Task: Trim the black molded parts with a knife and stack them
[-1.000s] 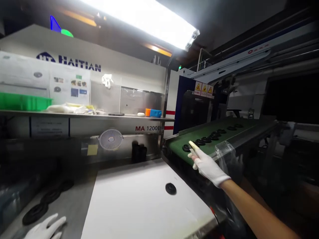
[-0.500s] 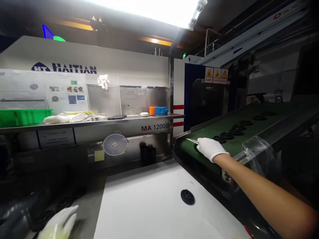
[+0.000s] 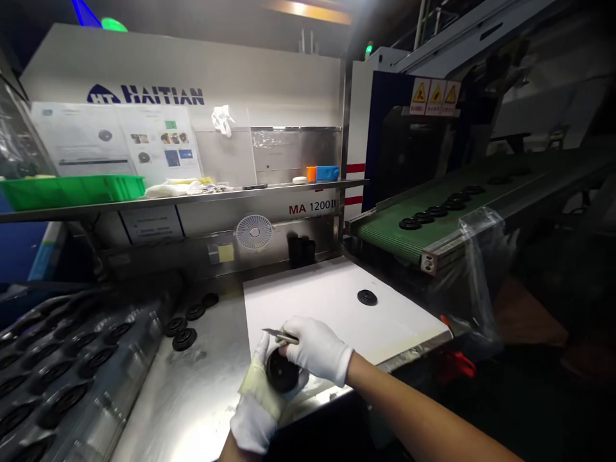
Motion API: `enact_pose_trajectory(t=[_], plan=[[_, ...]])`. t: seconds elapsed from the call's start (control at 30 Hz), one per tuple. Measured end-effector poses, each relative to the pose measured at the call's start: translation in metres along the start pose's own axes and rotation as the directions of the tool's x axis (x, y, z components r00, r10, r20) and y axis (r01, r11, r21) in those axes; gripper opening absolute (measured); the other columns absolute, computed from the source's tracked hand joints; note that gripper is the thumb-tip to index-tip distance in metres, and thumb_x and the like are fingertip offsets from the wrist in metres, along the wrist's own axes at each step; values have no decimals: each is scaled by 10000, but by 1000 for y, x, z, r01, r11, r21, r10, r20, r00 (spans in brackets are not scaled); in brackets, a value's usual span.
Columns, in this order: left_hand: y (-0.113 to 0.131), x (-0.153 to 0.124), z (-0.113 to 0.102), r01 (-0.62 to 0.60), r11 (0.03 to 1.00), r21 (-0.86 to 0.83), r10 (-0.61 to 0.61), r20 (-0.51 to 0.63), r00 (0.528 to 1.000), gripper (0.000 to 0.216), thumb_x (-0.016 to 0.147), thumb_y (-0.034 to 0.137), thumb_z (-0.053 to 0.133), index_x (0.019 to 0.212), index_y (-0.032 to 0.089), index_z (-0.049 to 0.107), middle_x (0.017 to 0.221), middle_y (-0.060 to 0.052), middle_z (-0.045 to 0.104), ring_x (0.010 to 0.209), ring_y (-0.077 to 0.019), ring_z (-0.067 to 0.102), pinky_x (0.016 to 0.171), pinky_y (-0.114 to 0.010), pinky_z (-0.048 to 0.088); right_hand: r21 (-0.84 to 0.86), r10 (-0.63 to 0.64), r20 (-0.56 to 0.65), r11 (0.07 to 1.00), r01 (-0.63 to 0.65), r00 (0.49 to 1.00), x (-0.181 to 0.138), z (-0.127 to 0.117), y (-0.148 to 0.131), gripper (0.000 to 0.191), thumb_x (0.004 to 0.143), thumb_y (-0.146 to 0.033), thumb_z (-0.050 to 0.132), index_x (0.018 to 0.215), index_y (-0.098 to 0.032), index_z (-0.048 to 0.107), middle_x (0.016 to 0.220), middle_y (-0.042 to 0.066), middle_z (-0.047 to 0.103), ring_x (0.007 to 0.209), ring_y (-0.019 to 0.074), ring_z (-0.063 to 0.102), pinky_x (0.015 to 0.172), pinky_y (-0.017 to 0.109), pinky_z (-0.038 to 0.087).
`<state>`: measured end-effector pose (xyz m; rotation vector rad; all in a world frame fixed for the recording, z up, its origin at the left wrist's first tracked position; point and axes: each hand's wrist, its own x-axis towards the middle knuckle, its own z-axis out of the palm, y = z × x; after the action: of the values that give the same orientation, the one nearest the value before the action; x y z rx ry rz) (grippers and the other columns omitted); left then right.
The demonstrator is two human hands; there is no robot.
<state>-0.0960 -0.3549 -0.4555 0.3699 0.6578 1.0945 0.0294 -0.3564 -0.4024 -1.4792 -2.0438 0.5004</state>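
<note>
My left hand (image 3: 264, 388), in a white glove, grips a round black plastic part (image 3: 282, 371) just over the front edge of the table. My gloved right hand (image 3: 315, 346) is closed around a slim knife (image 3: 279, 335), its blade pointing left, right above the part. Fingers of both hands meet around the part's rim. Another black disc (image 3: 367, 297) lies flat on the white sheet (image 3: 312, 292) beyond my hands. Several more black discs (image 3: 184, 339) rest on the metal tabletop to the left.
At far left, clear plastic trays (image 3: 103, 385) hold rows of black discs. A green conveyor belt (image 3: 389, 234) at right carries several more. A metal shelf (image 3: 269, 191) with a green bin (image 3: 77, 191) runs across the back, above a small fan (image 3: 254, 232).
My right hand has come from the conveyor's end to above the table with the knife. My left hand has moved right from the left discs and now holds a black part. The view has tilted down.
</note>
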Motion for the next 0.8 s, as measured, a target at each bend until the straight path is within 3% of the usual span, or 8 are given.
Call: enact_pose_trajectory(t=[0.1, 0.2, 0.27, 0.4, 0.5, 0.6, 0.7, 0.8], plan=[[9, -6, -7, 91, 984, -154, -86, 41, 995, 280, 792, 296, 605, 1028, 145, 605, 941, -111, 680, 885, -253, 657, 779, -437, 530, 1, -8, -83, 1000, 9, 996, -10, -11, -2, 237, 838, -420, 483, 841, -206, 584, 807, 9, 612, 726, 149, 534, 655, 263, 378], [12, 3, -12, -7, 961, -275, 10, 11, 1000, 244, 743, 128, 611, 987, 130, 596, 820, -78, 660, 768, -201, 658, 759, -398, 539, 114, -5, -133, 993, 20, 991, -20, -9, 10, 378, 918, -468, 299, 802, -207, 547, 757, 4, 581, 716, 147, 527, 679, 275, 396], [13, 14, -11, -92, 954, -285, 86, -33, 996, 259, 728, 77, 591, 981, 135, 599, 768, -65, 641, 733, -192, 655, 737, -387, 544, 221, 27, -74, 975, -10, 997, -21, 1, 24, 359, 908, -449, 324, 716, -205, 503, 671, -17, 528, 650, 136, 506, 623, 261, 395], [15, 33, 0, -163, 936, -312, 125, -140, 982, 204, 783, 156, 583, 986, 148, 604, 790, -63, 649, 738, -189, 658, 725, -367, 555, 423, 90, 86, 899, -118, 992, -10, 23, 48, 206, 856, -318, 392, 700, -202, 461, 628, -43, 480, 528, 103, 465, 505, 230, 355], [14, 44, 9, -300, 887, -351, 264, -148, 953, 263, 795, 187, 558, 1049, 233, 607, 980, -73, 672, 914, -224, 654, 813, -408, 534, 284, 71, 19, 956, -73, 997, 5, 26, 59, 223, 877, -315, 365, 733, -205, 496, 677, -16, 551, 591, 128, 519, 563, 252, 368], [10, 60, 14, -387, 887, -250, 369, -118, 922, 344, 772, 220, 584, 1095, 337, 601, 1144, -51, 641, 1100, -276, 578, 844, -450, 511, 107, 48, -39, 993, -43, 998, 21, 23, 66, 257, 914, -357, 333, 849, -226, 545, 815, 20, 645, 735, 175, 586, 651, 282, 375], [8, 81, 19, -388, 910, -146, 375, -111, 920, 310, 746, 190, 607, 1042, 276, 638, 1089, -62, 657, 1055, -248, 595, 855, -384, 509, 42, 44, -46, 998, -42, 998, 35, 23, 76, 227, 917, -320, 342, 870, -236, 548, 847, 16, 664, 741, 178, 597, 634, 279, 351], [9, 96, 23, -408, 910, -74, 397, -123, 909, 239, 723, 138, 599, 946, 194, 667, 937, -69, 671, 865, -183, 630, 825, -305, 513, -10, 56, -68, 998, -57, 996, 42, 29, 84, 227, 920, -299, 343, 842, -235, 547, 816, 6, 667, 703, 167, 594, 592, 278, 311]])
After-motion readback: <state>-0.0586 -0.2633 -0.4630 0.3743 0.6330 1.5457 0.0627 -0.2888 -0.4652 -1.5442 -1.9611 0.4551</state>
